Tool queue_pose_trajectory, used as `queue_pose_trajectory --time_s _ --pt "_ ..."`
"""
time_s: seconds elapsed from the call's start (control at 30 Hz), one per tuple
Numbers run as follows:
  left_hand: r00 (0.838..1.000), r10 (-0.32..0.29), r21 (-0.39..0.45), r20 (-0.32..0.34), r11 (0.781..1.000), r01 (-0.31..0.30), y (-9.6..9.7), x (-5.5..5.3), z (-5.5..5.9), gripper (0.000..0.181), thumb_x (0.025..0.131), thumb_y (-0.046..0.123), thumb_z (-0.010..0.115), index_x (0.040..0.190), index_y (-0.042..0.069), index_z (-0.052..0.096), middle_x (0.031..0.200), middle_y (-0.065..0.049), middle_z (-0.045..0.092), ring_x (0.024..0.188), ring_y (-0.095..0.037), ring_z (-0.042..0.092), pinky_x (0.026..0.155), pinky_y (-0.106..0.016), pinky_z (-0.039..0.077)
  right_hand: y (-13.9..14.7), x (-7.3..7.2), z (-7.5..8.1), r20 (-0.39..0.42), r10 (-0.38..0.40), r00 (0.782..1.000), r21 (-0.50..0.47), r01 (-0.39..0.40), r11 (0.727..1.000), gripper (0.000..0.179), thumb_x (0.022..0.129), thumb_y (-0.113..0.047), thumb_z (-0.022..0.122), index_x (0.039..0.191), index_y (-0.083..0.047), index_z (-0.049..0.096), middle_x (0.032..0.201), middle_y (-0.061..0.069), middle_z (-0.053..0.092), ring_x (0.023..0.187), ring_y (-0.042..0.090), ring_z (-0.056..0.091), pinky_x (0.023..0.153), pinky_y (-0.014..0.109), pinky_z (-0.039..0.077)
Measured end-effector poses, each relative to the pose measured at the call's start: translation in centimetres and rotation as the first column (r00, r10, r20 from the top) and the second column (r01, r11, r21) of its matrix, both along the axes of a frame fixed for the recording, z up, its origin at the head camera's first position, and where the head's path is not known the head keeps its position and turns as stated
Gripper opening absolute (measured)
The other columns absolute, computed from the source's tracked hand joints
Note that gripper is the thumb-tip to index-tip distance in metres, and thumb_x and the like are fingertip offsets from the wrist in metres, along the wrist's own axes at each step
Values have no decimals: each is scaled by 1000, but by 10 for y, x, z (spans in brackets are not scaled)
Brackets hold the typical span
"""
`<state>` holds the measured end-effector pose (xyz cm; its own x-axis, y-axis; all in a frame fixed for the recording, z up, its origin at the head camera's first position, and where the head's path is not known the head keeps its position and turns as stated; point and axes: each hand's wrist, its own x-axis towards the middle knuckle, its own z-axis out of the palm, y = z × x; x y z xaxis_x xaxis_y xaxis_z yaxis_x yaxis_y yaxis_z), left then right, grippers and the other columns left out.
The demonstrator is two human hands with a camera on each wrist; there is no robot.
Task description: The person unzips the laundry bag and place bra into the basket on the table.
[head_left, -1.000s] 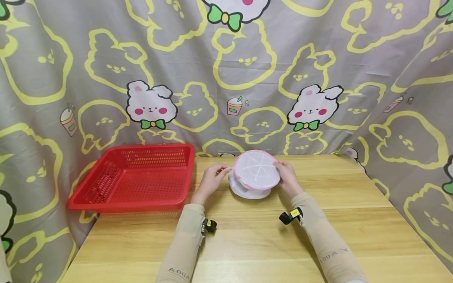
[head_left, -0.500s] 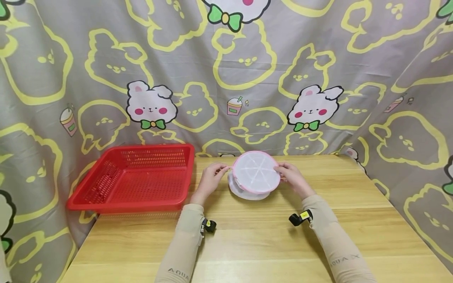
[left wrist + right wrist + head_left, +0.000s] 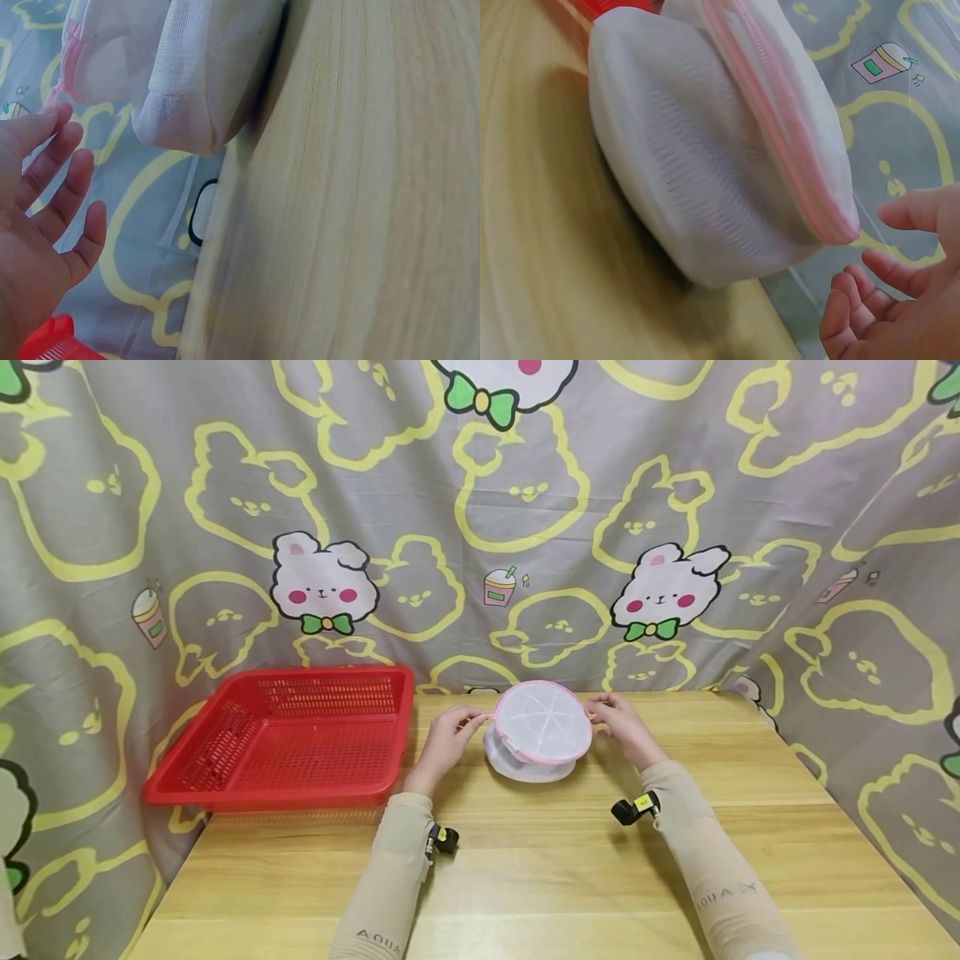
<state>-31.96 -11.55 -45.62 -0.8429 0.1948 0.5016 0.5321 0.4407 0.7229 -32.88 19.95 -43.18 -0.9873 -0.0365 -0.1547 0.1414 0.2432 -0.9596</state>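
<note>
A round white mesh laundry bag (image 3: 543,722) with pink trim and a zipper stands on the wooden table, its top disc tilted over the lower part. At its left side, my left hand (image 3: 448,739) pinches a small pink tab (image 3: 54,96) between thumb and forefinger; the other fingers are spread loosely in the left wrist view. My right hand (image 3: 624,727) is at the bag's right edge, fingers relaxed. In the right wrist view, a gap shows between that hand (image 3: 900,285) and the bag's pink zipper edge (image 3: 787,150).
A red perforated plastic basket (image 3: 401,752) stands to the left of the bag on the wooden table (image 3: 525,877). Behind the table hangs a grey curtain (image 3: 420,510) with cartoon prints. Each forearm wears a sleeve and a small black camera.
My right hand has let go of the bag's right edge and moved slightly right. The top disc has shifted and tilted slightly. My left hand keeps its pinch on the tab.
</note>
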Motion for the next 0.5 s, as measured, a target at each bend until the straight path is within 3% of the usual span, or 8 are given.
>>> queue_pose_trajectory --time_s 0.17,0.3,0.5 --pt "999 -10 12 -45 1000 10 0 1 -2 16 94 18 65 99 5 73 94 -10 70 84 -19 63 75 -30 54 -3 -11 3 -61 -4 998 36 6 999 47 101 -30 49 135 1 38 124 9 44 114 28 44 96 47 41" --pt "997 -5 8 -80 1000 6 0 0 -4 18 94 20 64 97 4 73 93 -10 70 83 -18 63 73 -28 54 -8 -17 11 -86 4 996 69 2 998 53 101 -30 50 138 3 36 135 18 42 124 32 41 102 50 39" --pt "1000 -5 -5 -11 1000 5 0 0 -2 16 94 17 64 100 5 73 97 -11 71 87 -22 64 77 -33 55 -16 -25 19 -101 64 993 106 -54 993 59 99 -29 54 145 1 33 145 22 38 132 34 38 110 52 35"
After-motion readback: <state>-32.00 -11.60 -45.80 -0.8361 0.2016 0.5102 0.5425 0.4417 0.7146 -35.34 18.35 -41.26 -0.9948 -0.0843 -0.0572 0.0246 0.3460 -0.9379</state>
